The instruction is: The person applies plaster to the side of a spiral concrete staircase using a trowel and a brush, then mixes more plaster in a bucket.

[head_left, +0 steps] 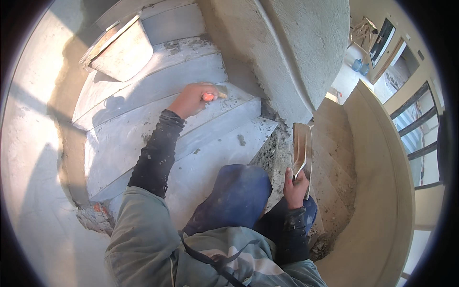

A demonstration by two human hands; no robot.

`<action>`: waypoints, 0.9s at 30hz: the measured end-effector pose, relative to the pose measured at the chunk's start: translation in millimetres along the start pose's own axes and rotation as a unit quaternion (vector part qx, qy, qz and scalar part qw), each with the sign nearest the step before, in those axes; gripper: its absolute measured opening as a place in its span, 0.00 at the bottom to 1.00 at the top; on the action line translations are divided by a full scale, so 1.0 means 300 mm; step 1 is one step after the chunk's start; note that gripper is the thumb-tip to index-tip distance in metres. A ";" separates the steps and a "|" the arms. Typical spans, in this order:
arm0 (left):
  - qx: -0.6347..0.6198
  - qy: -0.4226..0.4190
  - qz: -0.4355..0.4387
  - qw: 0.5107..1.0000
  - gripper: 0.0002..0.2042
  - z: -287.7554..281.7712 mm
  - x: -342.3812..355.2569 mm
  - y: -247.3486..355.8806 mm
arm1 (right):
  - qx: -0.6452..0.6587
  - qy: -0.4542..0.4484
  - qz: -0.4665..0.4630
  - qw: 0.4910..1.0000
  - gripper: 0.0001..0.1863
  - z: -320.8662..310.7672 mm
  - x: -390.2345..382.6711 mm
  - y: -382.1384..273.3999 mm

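Head view: left fingers (pixel 207 89) gripped an orange-handled tool (pixel 208 97) by a step (pixel 233 98) — for reach, I guess — while right fingers (pixel 289 177) clutched a trowel (pixel 300 137) by its handle, probably for control.

A loose grey-green jacket (pixel 143 239) is worn, crossed at the chest by a pale band (pixel 256 265). The forearms are covered by close-fitting black sleeves (pixel 155 153), spattered with light specks. A thin black strap (pixel 203 258) is draped down the front. The legs are clothed in dark blue trousers (pixel 232 196). The left hand (pixel 195 98) and the right hand (pixel 295 190) are bare.
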State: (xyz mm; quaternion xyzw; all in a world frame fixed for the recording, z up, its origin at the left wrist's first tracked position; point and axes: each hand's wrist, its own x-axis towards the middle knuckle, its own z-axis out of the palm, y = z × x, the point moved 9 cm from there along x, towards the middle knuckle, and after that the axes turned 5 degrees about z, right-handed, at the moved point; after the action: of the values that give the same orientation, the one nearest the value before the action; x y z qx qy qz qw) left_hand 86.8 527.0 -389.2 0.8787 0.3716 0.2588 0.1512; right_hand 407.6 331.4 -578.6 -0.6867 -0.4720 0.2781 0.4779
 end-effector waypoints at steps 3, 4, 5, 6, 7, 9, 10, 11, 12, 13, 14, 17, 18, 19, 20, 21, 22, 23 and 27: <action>-0.209 0.000 -0.016 0.978 0.12 0.036 0.039 0.006 | 0.003 -0.012 -0.013 1.000 0.15 0.016 0.007 -0.014; -0.198 0.000 -0.019 0.980 0.11 0.021 0.039 0.009 | 0.006 -0.016 -0.019 1.000 0.15 0.024 0.010 -0.015; -0.190 -0.001 -0.025 0.981 0.11 -0.001 0.029 0.018 | 0.005 -0.022 -0.023 0.999 0.15 0.038 0.005 -0.003; -0.180 -0.002 -0.029 0.983 0.10 -0.030 0.028 0.036 | -0.002 -0.041 0.000 0.999 0.15 0.046 0.003 0.016; -0.182 -0.010 -0.046 0.982 0.10 -0.053 0.024 0.028 | 0.009 -0.035 -0.011 0.999 0.15 0.042 0.000 0.012; -0.183 -0.030 -0.077 0.980 0.09 -0.097 0.038 -0.001 | 0.036 -0.020 -0.031 0.999 0.15 0.028 -0.002 0.004; -0.167 -0.014 -0.079 0.983 0.08 -0.112 0.051 -0.034 | 0.036 -0.025 -0.032 0.999 0.15 0.030 0.000 0.005; -0.151 0.002 -0.081 0.985 0.08 -0.127 0.057 -0.083 | 0.036 -0.030 -0.034 0.998 0.15 0.034 0.003 -0.007; -0.137 0.018 -0.081 0.987 0.07 -0.134 0.060 -0.105 | 0.035 -0.034 -0.037 0.998 0.16 0.034 0.004 -0.015; -0.093 0.038 -0.081 0.992 0.07 -0.142 0.052 -0.123 | 0.041 -0.038 -0.028 0.998 0.15 0.039 0.002 -0.012; -0.051 0.062 -0.075 0.994 0.08 -0.150 0.058 -0.129 | 0.044 -0.037 -0.023 0.998 0.15 0.037 0.009 -0.012; -0.019 0.076 -0.106 0.991 0.07 -0.147 0.046 -0.195 | 0.015 -0.052 0.009 0.998 0.15 0.055 0.013 0.012; -0.023 0.071 -0.125 0.989 0.06 -0.142 0.039 -0.224 | 0.000 -0.060 0.023 0.998 0.14 0.064 0.012 0.024; -0.033 0.091 -0.106 0.990 0.06 -0.144 0.044 -0.232 | 0.010 -0.054 0.004 0.998 0.14 0.064 0.013 0.014; -0.043 0.110 -0.087 0.989 0.06 -0.139 0.052 -0.229 | 0.019 -0.048 -0.013 0.999 0.14 0.062 0.012 0.007; -0.053 0.129 -0.069 0.988 0.06 -0.135 0.054 -0.224 | 0.028 -0.043 -0.030 0.998 0.14 0.060 0.011 -0.001; -0.061 0.140 -0.068 0.986 0.06 -0.127 0.052 -0.228 | 0.027 -0.042 -0.027 0.998 0.13 0.059 0.012 0.003; -0.068 0.152 -0.065 0.984 0.06 -0.126 0.051 -0.231 | 0.028 -0.040 -0.025 0.999 0.13 0.058 0.015 0.004; -0.115 0.213 -0.035 0.970 0.07 -0.122 -0.003 -0.253 | 0.041 -0.042 -0.004 0.998 0.12 0.059 0.010 -0.014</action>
State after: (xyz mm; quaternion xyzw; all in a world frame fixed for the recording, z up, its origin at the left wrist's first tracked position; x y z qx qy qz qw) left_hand 21.8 580.5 -394.4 0.7663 0.3936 0.4756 0.1779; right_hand 392.5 341.4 -581.3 -0.6520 -0.4828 0.3241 0.4865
